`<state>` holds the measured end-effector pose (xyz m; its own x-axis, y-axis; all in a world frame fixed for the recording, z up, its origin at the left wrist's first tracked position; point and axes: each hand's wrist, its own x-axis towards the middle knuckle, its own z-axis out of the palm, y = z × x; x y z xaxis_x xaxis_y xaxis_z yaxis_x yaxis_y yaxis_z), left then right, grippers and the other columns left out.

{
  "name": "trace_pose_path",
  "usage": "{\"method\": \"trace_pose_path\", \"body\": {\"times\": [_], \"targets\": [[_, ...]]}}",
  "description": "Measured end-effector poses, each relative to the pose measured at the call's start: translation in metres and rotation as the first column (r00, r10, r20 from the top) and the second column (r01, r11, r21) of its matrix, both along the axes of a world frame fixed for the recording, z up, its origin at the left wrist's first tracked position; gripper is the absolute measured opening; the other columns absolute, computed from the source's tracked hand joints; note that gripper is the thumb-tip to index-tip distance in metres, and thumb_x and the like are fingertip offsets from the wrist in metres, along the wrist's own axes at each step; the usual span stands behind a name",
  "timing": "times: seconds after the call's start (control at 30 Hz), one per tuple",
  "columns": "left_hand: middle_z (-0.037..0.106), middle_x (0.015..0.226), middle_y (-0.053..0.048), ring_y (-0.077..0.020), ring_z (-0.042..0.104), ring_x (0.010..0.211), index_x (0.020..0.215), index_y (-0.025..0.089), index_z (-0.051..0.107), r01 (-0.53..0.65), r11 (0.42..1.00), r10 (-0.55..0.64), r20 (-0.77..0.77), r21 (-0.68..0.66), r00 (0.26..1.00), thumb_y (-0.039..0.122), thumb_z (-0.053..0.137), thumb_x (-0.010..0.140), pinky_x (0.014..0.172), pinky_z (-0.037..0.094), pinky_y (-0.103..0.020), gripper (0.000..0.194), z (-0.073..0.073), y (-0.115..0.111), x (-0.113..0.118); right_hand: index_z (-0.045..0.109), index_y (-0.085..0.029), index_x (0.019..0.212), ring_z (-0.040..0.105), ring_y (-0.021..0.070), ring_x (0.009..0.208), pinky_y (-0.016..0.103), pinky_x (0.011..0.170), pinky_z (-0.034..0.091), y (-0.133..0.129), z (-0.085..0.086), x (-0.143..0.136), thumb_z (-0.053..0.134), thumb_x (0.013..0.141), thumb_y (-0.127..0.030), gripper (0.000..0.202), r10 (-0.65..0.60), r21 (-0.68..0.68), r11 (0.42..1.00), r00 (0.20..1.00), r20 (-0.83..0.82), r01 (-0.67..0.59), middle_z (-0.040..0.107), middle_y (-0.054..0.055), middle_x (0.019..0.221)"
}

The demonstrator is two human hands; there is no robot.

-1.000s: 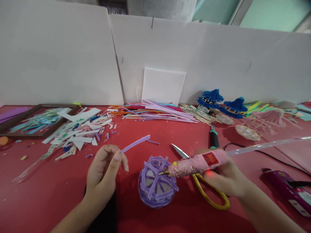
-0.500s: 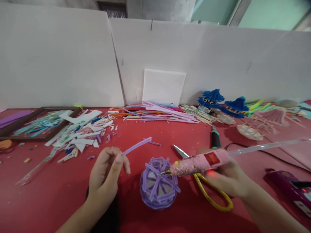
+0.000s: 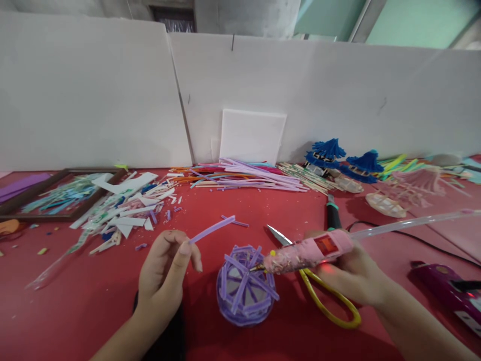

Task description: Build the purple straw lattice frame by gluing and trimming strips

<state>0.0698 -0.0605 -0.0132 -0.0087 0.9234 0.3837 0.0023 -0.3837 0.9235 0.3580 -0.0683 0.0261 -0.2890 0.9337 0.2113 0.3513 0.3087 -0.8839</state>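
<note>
White panels point(image 3: 319, 90) rise along the far edge of a red counter point(image 3: 210, 210), and a white sheet point(image 3: 253, 135) leans against them around the middle of that edge. At the left of the far edge lies a brown frame point(image 3: 37, 217) with pale blue and green strips inside it; a heap of mostly white scraps point(image 3: 130, 205) lies beside it and partly over its right side. A bundle of coloured fuzzy sticks point(image 3: 259, 180), lilac on top, runs along the middle of the far edge. Farther right on that edge stand two models with blue tops, the left one point(image 3: 326, 153) close to the right one point(image 3: 364, 167).

The right hand point(image 3: 345, 276) has its grip clamped round a pink glue gun point(image 3: 308, 250), with a clear glue stick point(image 3: 409, 225) jutting from the back. Beneath that hand lie yellow-handled scissors point(image 3: 330, 311), blades toward the far edge. A magenta power strip point(image 3: 443, 288) lies toward the counter's right side.

The left hand point(image 3: 165, 265) is held up, its grip of thumb and forefinger together on one end of a lilac strip point(image 3: 212, 229). Between the hands, toward the near edge, sits a round purple piece point(image 3: 248, 306) with strips crossing over its top. The gun's nozzle is at the crossing; whether it touches, I cannot tell. Smallest, a short purple offcut point(image 3: 238, 223) lies just beyond the lilac strip.
</note>
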Motion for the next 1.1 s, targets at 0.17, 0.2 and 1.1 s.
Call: {"method": "trace_pose_path", "body": {"times": [0.17, 0.2, 1.1], "targets": [[0.059, 0.061, 0.008, -0.0096, 0.054, 0.057, 0.091, 0.023, 0.052, 0.003, 1.0, -0.003, -0.016, 0.014, 1.0, 0.038, 0.053, 0.098, 0.063, 0.047, -0.023, 0.017, 0.0, 0.0, 0.001, 0.036, -0.023, 0.054, 0.034, 0.0097, 0.044, 0.023, 0.041, 0.028, 0.0, -0.001, 0.002, 0.049, 0.062, -0.021, 0.015, 0.011, -0.027, 1.0, 1.0, 0.021, -0.01, 0.039, -0.005, 0.048], [0.059, 0.06, 0.008, -0.0095, 0.054, 0.056, 0.09, 0.023, 0.052, 0.001, 1.0, -0.001, -0.025, 0.023, 1.0, 0.038, 0.053, 0.099, 0.063, 0.047, -0.023, 0.017, 0.0, 0.0, 0.001, 0.036, -0.023, 0.054, 0.034, 0.0097, 0.044, 0.023, 0.041, 0.028, 0.0, -0.001, 0.003, 0.049, 0.062, -0.021, 0.015, 0.013, -0.04, 0.999, 1.0, 0.021, -0.012, 0.039, -0.005, 0.048], [0.057, 0.056, 0.004, -0.0102, 0.055, 0.05, 0.074, 0.022, 0.057, 0.2, 0.946, -0.056, -0.477, 0.255, 0.877, 0.011, 0.055, 0.087, 0.05, 0.045, -0.02, 0.017, 0.018, -0.007, 0.006, 0.056, -0.021, 0.07, 0.06, 0.0232, 0.073, 0.03, 0.061, 0.038, 0.043, -0.052, 0.006, 0.058, 0.085, -0.04, 0.023, -0.505, 0.298, 0.863, 0.69, 0.518, 0.408, 0.065, 0.006, 0.073]]}}
